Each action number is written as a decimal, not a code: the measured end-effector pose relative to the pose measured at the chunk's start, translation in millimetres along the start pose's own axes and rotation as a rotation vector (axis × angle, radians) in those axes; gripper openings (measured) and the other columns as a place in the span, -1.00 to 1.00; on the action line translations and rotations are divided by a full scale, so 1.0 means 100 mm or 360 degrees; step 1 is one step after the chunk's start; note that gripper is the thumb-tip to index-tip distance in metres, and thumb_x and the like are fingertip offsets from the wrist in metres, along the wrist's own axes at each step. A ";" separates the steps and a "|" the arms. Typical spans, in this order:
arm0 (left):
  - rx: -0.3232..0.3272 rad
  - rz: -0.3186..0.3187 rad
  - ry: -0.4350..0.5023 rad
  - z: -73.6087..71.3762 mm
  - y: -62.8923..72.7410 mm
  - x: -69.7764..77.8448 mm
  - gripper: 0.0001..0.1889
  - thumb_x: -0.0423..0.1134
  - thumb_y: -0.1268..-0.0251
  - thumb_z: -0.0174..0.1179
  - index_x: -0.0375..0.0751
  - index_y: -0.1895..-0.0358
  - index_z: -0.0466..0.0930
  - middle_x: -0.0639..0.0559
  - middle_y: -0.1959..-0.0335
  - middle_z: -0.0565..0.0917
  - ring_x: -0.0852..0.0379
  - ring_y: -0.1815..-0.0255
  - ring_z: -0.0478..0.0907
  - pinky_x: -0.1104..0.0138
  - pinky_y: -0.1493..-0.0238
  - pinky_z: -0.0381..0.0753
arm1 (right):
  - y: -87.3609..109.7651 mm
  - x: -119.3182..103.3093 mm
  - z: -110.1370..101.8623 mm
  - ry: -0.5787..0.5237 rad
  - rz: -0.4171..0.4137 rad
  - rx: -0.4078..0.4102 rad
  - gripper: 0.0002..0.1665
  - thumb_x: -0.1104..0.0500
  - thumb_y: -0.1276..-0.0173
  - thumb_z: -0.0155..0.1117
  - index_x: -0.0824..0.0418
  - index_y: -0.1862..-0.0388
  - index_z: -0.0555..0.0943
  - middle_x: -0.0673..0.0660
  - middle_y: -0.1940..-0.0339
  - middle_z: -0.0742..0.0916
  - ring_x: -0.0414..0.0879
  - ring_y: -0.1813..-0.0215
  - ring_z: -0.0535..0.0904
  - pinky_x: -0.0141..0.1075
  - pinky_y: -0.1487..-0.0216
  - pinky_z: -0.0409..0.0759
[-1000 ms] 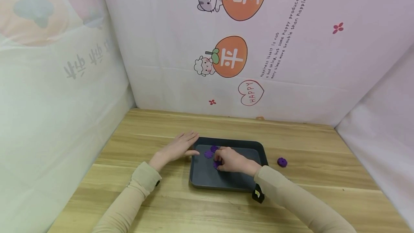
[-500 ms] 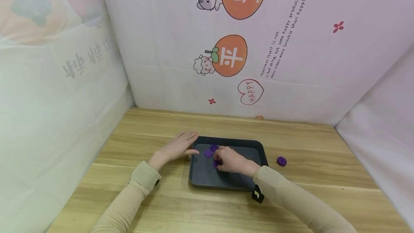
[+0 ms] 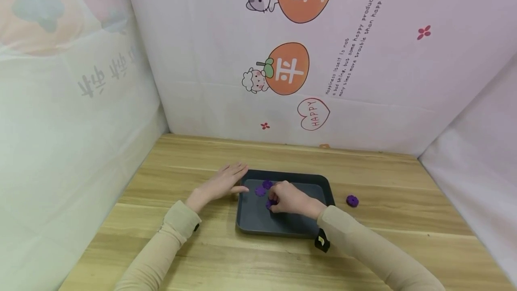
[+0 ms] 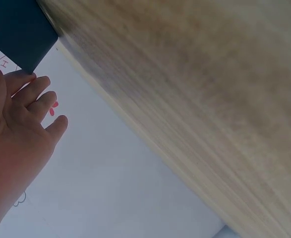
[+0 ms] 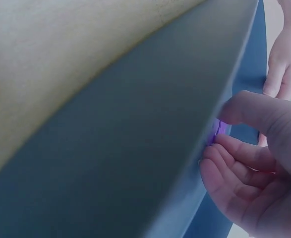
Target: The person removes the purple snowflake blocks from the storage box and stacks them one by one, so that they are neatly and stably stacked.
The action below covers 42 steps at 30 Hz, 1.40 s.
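A dark grey rectangular tray point(image 3: 258, 226) lies on the wooden table. Inside it, my right hand point(image 3: 291, 199) pinches a small purple scalloped disc point(image 3: 269, 204) between thumb and fingers, low over the tray floor. The right wrist view shows only a sliver of that purple disc point(image 5: 218, 130) between the fingertips. Two more pieces, a lighter purple disc point(image 3: 260, 191) and a darker purple disc point(image 3: 267, 184), lie side by side near the tray's back left. At the tray's back left corner rests my left hand point(image 3: 221, 185), fingers extended and thumb reaching over the rim.
To the right of the tray, another purple disc point(image 3: 352, 200) with a hole in its centre lies on the table point(image 3: 194, 255). A black strap piece point(image 3: 322, 240) hangs by the right cuff. White printed cloth point(image 3: 210, 80) encloses the table at the back and sides.
Only a slight shift of the right fingers around the pinched disc shows. The left hand, the tray and the other discs stay in place.
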<state>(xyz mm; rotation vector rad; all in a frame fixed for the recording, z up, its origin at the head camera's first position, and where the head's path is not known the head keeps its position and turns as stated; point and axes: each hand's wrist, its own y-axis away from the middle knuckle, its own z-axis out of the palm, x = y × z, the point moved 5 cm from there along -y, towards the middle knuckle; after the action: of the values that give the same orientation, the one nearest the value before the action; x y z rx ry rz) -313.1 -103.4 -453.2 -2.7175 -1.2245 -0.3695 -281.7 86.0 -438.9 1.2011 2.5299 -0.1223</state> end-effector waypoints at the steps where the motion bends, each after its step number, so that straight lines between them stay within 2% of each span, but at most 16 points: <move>1: -0.0001 -0.0001 0.0000 0.00 0.00 0.00 -0.17 0.20 -0.45 -0.01 -0.29 -0.56 0.06 -0.24 -0.60 0.09 -0.20 -0.64 0.00 -0.12 -0.64 0.00 | 0.00 0.00 -0.01 -0.0004 -0.0005 0.0004 -0.75 0.23 -0.13 0.52 0.33 0.25 0.71 0.15 0.31 0.77 -0.15 0.31 0.67 -0.33 0.26 0.74; 15: 0.0030 0.0022 -0.0025 0.00 -0.01 0.00 -0.19 0.17 -0.46 0.04 -0.31 -0.55 0.09 -0.24 -0.60 0.11 -0.17 -0.64 0.02 -0.10 -0.64 0.01 | 0.12 0.09 -0.19 -0.0059 0.0016 0.0094 -0.79 0.22 -0.15 0.49 0.31 0.27 0.72 0.14 0.30 0.77 -0.18 0.30 0.67 -0.41 0.29 0.71; 20: 0.0034 0.0024 -0.0034 0.01 -0.01 -0.01 -0.19 0.17 -0.46 0.03 -0.32 -0.55 0.09 -0.25 -0.59 0.12 -0.18 -0.63 0.03 -0.10 -0.64 0.02 | 0.18 0.18 -0.21 -0.0065 0.0066 0.0094 -0.77 0.19 -0.15 0.50 0.30 0.25 0.72 0.12 0.30 0.77 -0.21 0.30 0.65 -0.43 0.28 0.70; 28: 0.0022 0.0011 -0.0030 0.03 -0.01 -0.01 -0.17 0.20 -0.45 0.02 -0.29 -0.56 0.06 -0.22 -0.60 0.10 -0.15 -0.64 0.01 -0.09 -0.65 0.00 | 0.31 0.31 -0.28 -0.0088 0.0127 0.0104 -0.76 0.19 -0.16 0.50 0.30 0.24 0.72 0.13 0.29 0.78 -0.20 0.28 0.67 -0.38 0.26 0.73; 42: 0.0024 0.0011 -0.0035 0.01 0.00 0.02 -0.17 0.20 -0.45 0.01 -0.29 -0.56 0.07 -0.23 -0.60 0.11 -0.16 -0.64 0.02 -0.10 -0.64 0.03 | 0.53 0.49 -0.38 -0.0072 0.0153 0.0162 -0.75 0.20 -0.16 0.50 0.34 0.26 0.71 0.16 0.34 0.78 -0.22 0.34 0.65 -0.38 0.30 0.73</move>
<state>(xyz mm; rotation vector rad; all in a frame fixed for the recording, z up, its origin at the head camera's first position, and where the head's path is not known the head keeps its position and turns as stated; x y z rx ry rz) -311.3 -101.8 -453.8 -2.7191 -1.2183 -0.3291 -279.9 164.3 -416.1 1.3411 2.4480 -0.2544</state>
